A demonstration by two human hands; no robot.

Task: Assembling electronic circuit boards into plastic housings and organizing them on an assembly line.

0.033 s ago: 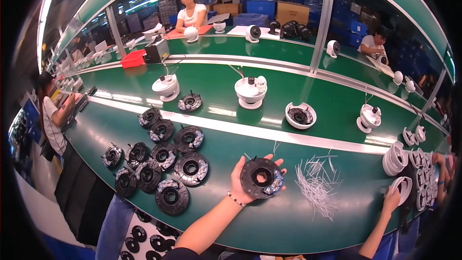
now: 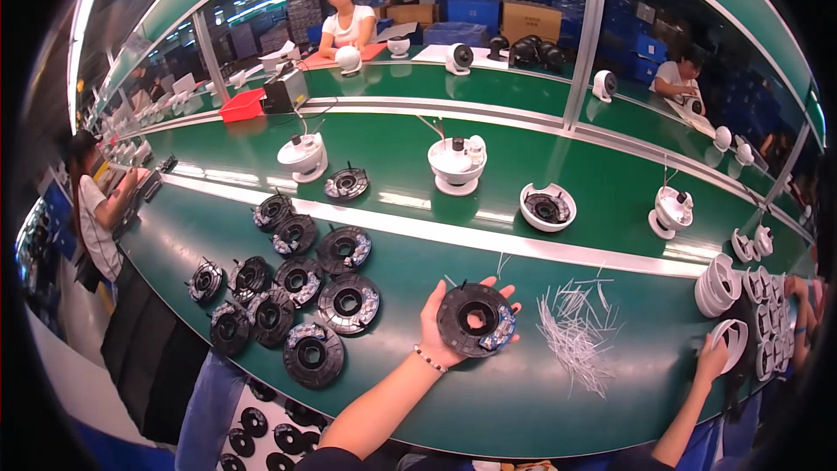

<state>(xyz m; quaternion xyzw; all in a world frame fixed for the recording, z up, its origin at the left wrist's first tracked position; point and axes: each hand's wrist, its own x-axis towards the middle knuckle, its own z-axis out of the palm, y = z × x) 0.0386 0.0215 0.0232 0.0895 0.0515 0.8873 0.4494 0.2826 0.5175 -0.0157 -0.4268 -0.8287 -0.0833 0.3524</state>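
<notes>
— What colour is the ring [image 2: 476, 320] in the left hand [image 2: 453, 327]?
— Black, with a small blue-and-white patch at its edge. The rings [image 2: 296, 292] on the desk [image 2: 488, 401] are black too, some with the same bluish patches.
— And the desk?
— Deep green, with a pale strip [image 2: 453, 234] running across it.
— The sticks [image 2: 575, 327]?
— White, a loose scatter on the green.
— The shell [image 2: 731, 340] at the right hand [image 2: 713, 358]?
— White, like the stack of shells [image 2: 719, 283] beside it.
— Anything red?
— A red tray [image 2: 244, 105] farther back. The bracelet [image 2: 429, 358] on the left wrist is beaded, pale and dark.
</notes>
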